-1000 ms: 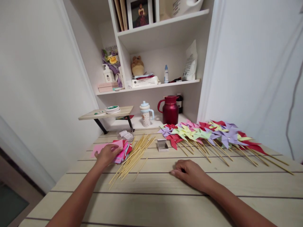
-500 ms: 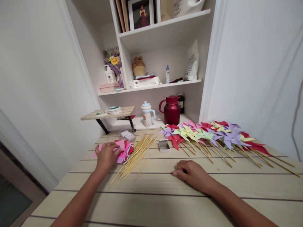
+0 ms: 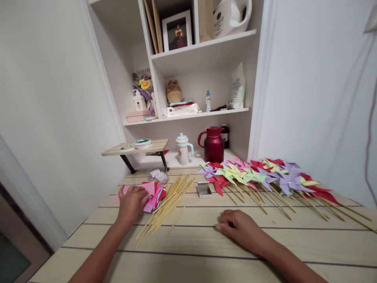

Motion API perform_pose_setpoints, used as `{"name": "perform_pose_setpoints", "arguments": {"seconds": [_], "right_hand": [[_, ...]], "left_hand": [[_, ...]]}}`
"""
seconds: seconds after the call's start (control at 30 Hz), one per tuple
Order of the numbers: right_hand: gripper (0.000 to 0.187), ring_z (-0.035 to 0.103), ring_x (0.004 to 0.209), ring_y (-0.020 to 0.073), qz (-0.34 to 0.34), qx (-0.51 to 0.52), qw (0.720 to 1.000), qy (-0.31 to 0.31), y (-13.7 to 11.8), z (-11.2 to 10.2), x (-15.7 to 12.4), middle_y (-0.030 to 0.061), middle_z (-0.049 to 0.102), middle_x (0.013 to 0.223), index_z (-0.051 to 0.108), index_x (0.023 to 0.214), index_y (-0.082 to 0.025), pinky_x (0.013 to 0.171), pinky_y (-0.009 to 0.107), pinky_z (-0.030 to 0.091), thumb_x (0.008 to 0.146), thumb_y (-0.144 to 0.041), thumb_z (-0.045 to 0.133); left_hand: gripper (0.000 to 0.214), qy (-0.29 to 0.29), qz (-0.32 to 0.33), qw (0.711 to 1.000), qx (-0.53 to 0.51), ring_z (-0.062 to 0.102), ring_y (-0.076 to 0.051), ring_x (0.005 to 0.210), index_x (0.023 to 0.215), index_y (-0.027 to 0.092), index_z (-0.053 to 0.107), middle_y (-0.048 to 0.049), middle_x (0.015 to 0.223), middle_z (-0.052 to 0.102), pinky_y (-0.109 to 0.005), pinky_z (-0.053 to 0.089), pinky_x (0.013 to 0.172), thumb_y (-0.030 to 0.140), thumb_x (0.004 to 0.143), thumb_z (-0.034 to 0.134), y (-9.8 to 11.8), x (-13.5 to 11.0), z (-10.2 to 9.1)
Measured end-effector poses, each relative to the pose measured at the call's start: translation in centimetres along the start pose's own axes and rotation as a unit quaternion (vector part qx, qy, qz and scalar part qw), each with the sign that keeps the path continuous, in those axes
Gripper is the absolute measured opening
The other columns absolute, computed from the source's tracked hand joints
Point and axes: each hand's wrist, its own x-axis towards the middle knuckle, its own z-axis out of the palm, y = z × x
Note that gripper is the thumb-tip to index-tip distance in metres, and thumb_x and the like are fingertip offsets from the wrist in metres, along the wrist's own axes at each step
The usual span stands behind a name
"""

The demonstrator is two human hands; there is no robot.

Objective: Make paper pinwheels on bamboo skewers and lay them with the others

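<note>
"What does the left grip (image 3: 131, 203) have?"

"Its fingers bend over a flat pink paper sheet (image 3: 150, 188); whether they pinch it or only touch it, nobody can tell from here. The jumbled stack of red, pink and blue paper (image 3: 156, 198) lies just right of that grip, by its fingertips."

"And the right grip (image 3: 240, 228)?"

"Curled loosely on the pale slatted wooden bench (image 3: 176, 265), with nothing showing in it. The small open cardboard box (image 3: 204, 190) sits beyond it to the left, the many-coloured paper pinwheels on sticks (image 3: 235, 173) beyond it to the right."

"How is the paper best handled?"

"Probably one sheet at a time: slide a fingertip under an edge, fan it free and lift it flat, since a crease would likely spoil it. The slim bamboo sticks (image 3: 167, 208), right of the left grip, could snag a dragged sheet."

"Any writing?"

"Up beyond the left grip, 'FLOWERS' reads clearly behind the purple-wrapped bouquet (image 3: 145, 84). The white pump bottle (image 3: 139, 102) below it and the long white carton (image 3: 182, 109) to its right each carry a dark round mark; their print is too small to read, as is that on the white pouch (image 3: 236, 92) beyond the right grip."
</note>
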Motion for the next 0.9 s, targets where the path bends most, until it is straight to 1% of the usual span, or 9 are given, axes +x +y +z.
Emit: {"name": "perform_pose_setpoints", "arguments": {"seconds": [0.2, 0.37, 0.57, 0.63, 0.67, 0.73, 0.77, 0.83, 0.9], "right_hand": [[0.037, 0.053, 0.063, 0.0158, -0.004, -0.009, 1.000, 0.002, 0.2, 0.3, 0.1, 0.0014, 0.060, 0.068, 0.043, 0.058, -0.019, 0.058, 0.027, 0.030, 0.087, -0.040, 0.054], [0.038, 0.054, 0.064, 0.0160, -0.012, -0.002, 1.000, 0.015, 0.4, 0.7, 0.3, 0.0017, 0.060, 0.068, 0.044, 0.057, -0.019, 0.059, 0.027, 0.031, 0.087, -0.040, 0.053], [0.043, 0.055, 0.062, 0.0167, 0.005, 0.194, 0.977, 0.091, -1.1, 0.4, 1.1, 0.0024, 0.057, 0.062, 0.048, 0.055, -0.019, 0.060, 0.028, 0.037, 0.085, -0.048, 0.056], [0.049, 0.050, 0.048, 0.0139, 0.060, 0.349, 0.934, 0.046, -2.1, -0.1, 1.9, -0.0004, 0.053, 0.051, 0.055, 0.060, -0.018, 0.051, 0.026, 0.035, 0.085, -0.059, 0.053], [0.053, 0.052, 0.046, 0.0140, 0.078, 0.440, 0.894, 0.015, -2.5, -0.4, 2.3, 0.0011, 0.057, 0.053, 0.061, 0.067, -0.016, 0.049, 0.026, 0.036, 0.085, -0.065, 0.050], [0.057, 0.067, 0.067, 0.0175, 0.070, 0.613, 0.787, -0.026, -3.0, -1.1, 3.2, 0.0101, 0.072, 0.088, 0.067, 0.093, -0.014, 0.058, 0.027, 0.046, 0.085, -0.068, 0.050], [0.057, 0.070, 0.075, 0.0186, 0.066, 0.663, 0.745, -0.039, -2.9, -1.5, 3.5, 0.0124, 0.072, 0.099, 0.066, 0.101, -0.014, 0.063, 0.028, 0.049, 0.084, -0.067, 0.053], [0.056, 0.072, 0.082, 0.0198, 0.064, 0.723, 0.687, -0.046, -2.2, -2.2, 3.8, 0.0127, 0.072, 0.103, 0.061, 0.112, -0.016, 0.071, 0.030, 0.052, 0.084, -0.065, 0.057], [0.052, 0.072, 0.079, 0.0189, 0.069, 0.747, 0.661, -0.031, -1.2, -2.8, 3.7, 0.0093, 0.073, 0.096, 0.057, 0.116, -0.019, 0.072, 0.031, 0.053, 0.084, -0.059, 0.062]], "left_hand": [[0.024, 0.055, -0.024, 0.997, -0.049, 0.067, -0.027, 0.094, 0.074, 0.028, 0.074, -0.0016, 0.089, 0.078, -0.056, 0.021, 0.107, 0.028, 0.086, 0.054, -0.1, 0.1, 0.4], [0.021, 0.177, -0.028, 0.981, -0.074, 0.067, -0.026, 0.090, 0.077, 0.026, 0.074, -0.0033, 0.087, 0.078, -0.054, 0.023, 0.106, 0.031, 0.086, 0.056, 0.2, 0.2, -0.5], [0.023, 0.326, 0.029, 0.936, -0.129, 0.067, -0.024, 0.088, 0.083, 0.022, 0.072, -0.0060, 0.087, 0.077, -0.046, 0.038, 0.099, 0.035, 0.090, 0.055, 4.0, 1.8, -2.8], [0.021, 0.328, 0.066, 0.929, -0.159, 0.067, -0.022, 0.084, 0.086, 0.022, 0.071, -0.0049, 0.086, 0.076, -0.037, 0.047, 0.084, 0.035, 0.091, 0.056, 6.7, 2.3, -3.0], [0.020, 0.332, 0.081, 0.924, -0.170, 0.067, -0.021, 0.083, 0.088, 0.022, 0.071, -0.0049, 0.087, 0.076, -0.036, 0.048, 0.082, 0.034, 0.091, 0.056, 8.2, 2.4, -2.9], [0.014, 0.340, 0.123, 0.915, -0.179, 0.066, -0.022, 0.089, 0.090, 0.022, 0.071, -0.0050, 0.089, 0.076, -0.039, 0.043, 0.091, 0.029, 0.091, 0.058, 11.3, 2.4, -2.4], [0.011, 0.344, 0.185, 0.907, -0.161, 0.066, -0.021, 0.089, 0.092, 0.022, 0.071, -0.0044, 0.090, 0.076, -0.042, 0.039, 0.096, 0.024, 0.090, 0.060, 12.6, 2.2, -1.9], [0.017, 0.326, 0.330, 0.877, -0.125, 0.066, -0.020, 0.092, 0.103, 0.022, 0.070, -0.0036, 0.095, 0.077, -0.044, 0.030, 0.105, 0.016, 0.089, 0.061, 14.8, 1.6, -0.6], [0.024, 0.317, 0.414, 0.842, -0.133, 0.066, -0.020, 0.099, 0.108, 0.018, 0.069, -0.0058, 0.099, 0.078, -0.045, 0.027, 0.108, 0.013, 0.094, 0.050, 16.3, 0.8, 1.2]]}}
